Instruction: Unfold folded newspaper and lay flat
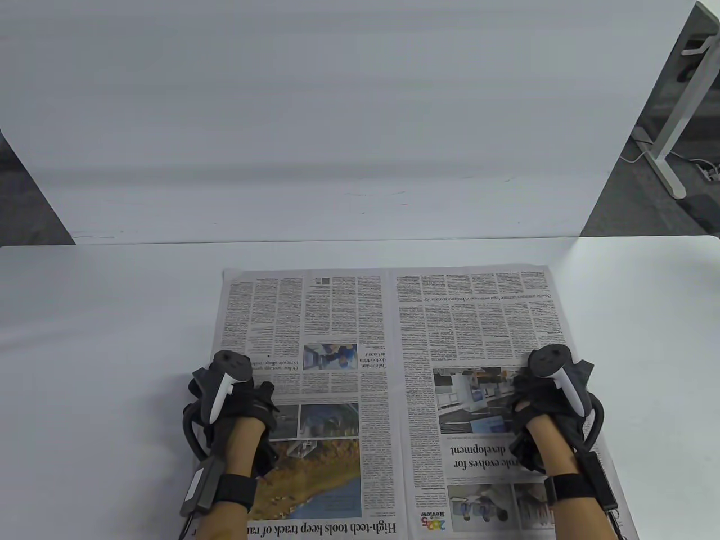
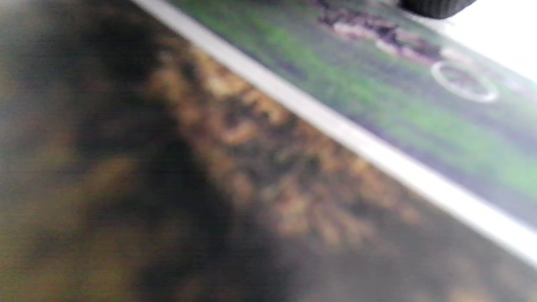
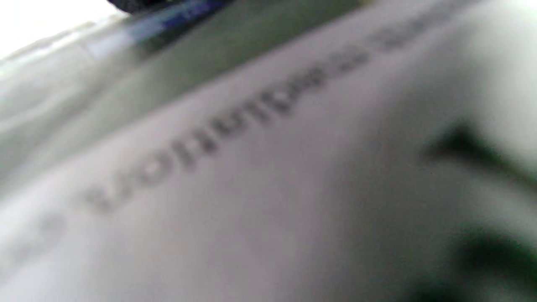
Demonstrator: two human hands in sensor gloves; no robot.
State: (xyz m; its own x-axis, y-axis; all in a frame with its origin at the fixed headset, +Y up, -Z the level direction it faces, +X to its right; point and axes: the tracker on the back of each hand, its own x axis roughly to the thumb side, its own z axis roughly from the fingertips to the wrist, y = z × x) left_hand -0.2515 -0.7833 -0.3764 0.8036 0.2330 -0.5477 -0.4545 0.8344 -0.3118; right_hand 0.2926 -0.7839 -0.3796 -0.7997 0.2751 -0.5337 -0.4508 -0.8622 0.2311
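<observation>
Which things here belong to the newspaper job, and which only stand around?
Belongs to the job:
newspaper, spread open on the table
left hand, resting on its left page
right hand, resting on its right page
table, bearing the paper

Only standing around:
white backboard
desk leg, right background

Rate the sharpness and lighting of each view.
Table view: sharp, evenly lit, newspaper text legible, soft shadows under both hands. Left wrist view: badly out of focus, a printed photo fills the frame, dark shadow lower left. Right wrist view: blurred headline, overexposed top-left corner.
</observation>
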